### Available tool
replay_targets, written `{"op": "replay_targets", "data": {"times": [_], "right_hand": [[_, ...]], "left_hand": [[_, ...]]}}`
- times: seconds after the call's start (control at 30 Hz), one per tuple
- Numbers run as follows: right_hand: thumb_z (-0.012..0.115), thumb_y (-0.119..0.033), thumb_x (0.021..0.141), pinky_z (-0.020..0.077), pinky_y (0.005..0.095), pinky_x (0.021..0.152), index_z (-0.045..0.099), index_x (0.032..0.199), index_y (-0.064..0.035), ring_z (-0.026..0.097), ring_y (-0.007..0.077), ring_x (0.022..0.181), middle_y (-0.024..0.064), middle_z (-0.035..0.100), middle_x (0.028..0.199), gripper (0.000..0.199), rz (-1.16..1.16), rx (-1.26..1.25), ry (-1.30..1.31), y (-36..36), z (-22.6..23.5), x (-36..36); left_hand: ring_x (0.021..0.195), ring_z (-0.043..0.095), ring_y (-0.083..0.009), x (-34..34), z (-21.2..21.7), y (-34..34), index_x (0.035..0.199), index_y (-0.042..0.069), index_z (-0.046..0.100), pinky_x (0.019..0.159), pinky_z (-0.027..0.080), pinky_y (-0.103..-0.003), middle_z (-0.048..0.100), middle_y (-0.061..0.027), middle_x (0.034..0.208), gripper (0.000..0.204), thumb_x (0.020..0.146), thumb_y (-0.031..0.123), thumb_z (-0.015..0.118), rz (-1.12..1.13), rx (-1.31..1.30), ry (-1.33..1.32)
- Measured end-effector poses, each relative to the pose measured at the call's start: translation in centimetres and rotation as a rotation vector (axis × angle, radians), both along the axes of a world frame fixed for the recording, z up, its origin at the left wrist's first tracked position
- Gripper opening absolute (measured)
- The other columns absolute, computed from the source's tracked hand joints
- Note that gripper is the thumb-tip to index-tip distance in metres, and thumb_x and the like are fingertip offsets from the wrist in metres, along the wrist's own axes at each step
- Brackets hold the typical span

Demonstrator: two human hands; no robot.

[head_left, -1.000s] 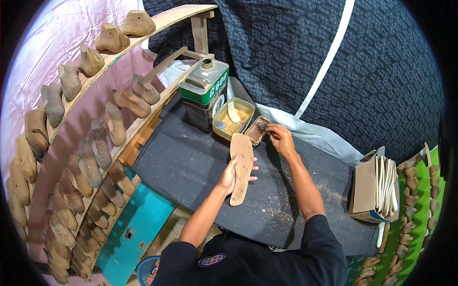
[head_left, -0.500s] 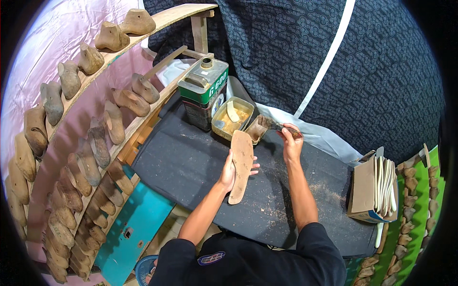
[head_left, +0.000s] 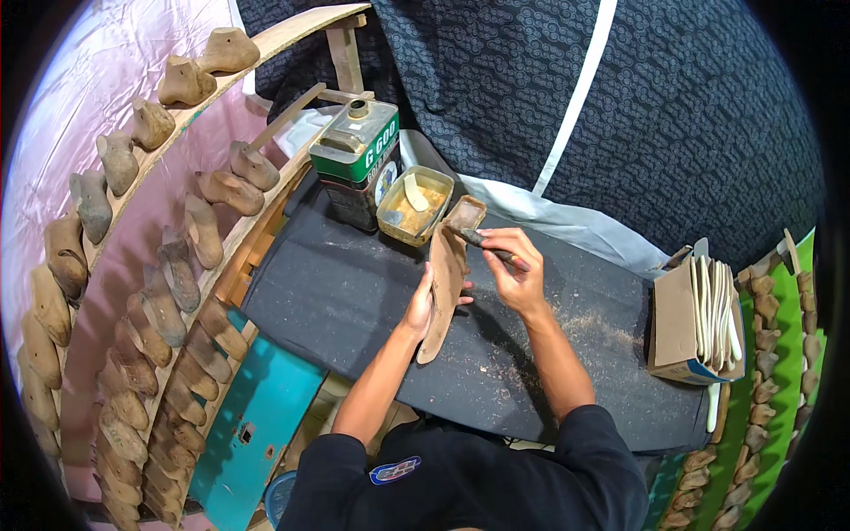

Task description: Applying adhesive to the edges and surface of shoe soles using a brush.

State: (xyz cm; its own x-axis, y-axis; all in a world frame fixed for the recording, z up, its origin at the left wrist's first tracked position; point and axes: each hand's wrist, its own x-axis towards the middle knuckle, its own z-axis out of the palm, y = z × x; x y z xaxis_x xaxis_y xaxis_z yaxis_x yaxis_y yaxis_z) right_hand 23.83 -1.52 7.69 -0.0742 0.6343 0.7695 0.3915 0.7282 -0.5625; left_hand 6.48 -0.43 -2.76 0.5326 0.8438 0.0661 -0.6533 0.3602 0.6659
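My left hand (head_left: 421,301) is closed round the edge of a long brown shoe sole (head_left: 445,281), tilted above the dark table cloth, with the fingertips showing past its right side. My right hand (head_left: 518,276) pinches a dark-handled brush (head_left: 475,237). The brush's tip meets the far end of the sole, or hovers just over it; I cannot tell which. Just beyond that end is a small open tub (head_left: 467,211) with brownish residue. Beside it a rectangular tub (head_left: 427,227) holds amber liquid or glue and a pale curved piece.
A green and black metal can (head_left: 356,159) stands behind the tubs. Wooden shoe lasts (head_left: 204,232) line shelves on the left. At the right edge of the table, a cardboard box (head_left: 677,332) holds pale flat strips. Shavings (head_left: 589,323) litter the dark cloth (head_left: 310,283).
My right hand has brought the brush from beside the small tub nearer, to the sole's far end. The sole has turned more edge-on in my left hand. The view has shifted slightly.
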Motion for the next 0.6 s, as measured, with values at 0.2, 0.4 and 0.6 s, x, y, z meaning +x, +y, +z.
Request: {"op": "replay_targets", "data": {"times": [0.2,0.4,0.6], "right_hand": [[0.068,0.008,0.078,0.0543,0.0378,0.081,0.067,0.097,-0.0019,0.066,0.0312,0.097,0.0155,0.065,0.106,0.021,-0.025,0.031,-0.099,-0.8,0.3,-0.9],[0.071,0.008,0.074,0.0550,0.0382,0.082,0.066,0.094,-0.0025,0.066,0.0323,0.099,0.0147,0.065,0.108,0.023,0.015,0.082,-0.284,-1.9,0.4,-1.4],[0.072,0.005,0.067,0.0538,0.0402,0.084,0.065,0.096,-0.0042,0.063,0.0345,0.102,0.0156,0.062,0.110,0.032,0.067,0.066,-0.281,-3.1,-0.9,-1.8]], "left_hand": [[0.119,0.055,-0.0233,0.0,-0.1,-0.5,0.145,0.010,0.039,0.092,0.053,-0.044,0.052,-0.0091,0.135,0.062,0.103,0.055,0.030,0.028,-0.012,0.037],[0.119,0.055,-0.0189,-1.0,-0.7,-0.1,0.143,0.015,0.042,0.092,0.052,-0.041,0.054,-0.0023,0.135,0.056,0.103,0.054,0.034,0.014,0.025,0.093],[0.115,0.058,-0.0168,-1.4,0.2,-0.4,0.139,0.018,0.046,0.090,0.052,-0.041,0.059,-0.0018,0.126,0.053,0.103,0.055,0.033,0.012,-0.036,0.064]]}}
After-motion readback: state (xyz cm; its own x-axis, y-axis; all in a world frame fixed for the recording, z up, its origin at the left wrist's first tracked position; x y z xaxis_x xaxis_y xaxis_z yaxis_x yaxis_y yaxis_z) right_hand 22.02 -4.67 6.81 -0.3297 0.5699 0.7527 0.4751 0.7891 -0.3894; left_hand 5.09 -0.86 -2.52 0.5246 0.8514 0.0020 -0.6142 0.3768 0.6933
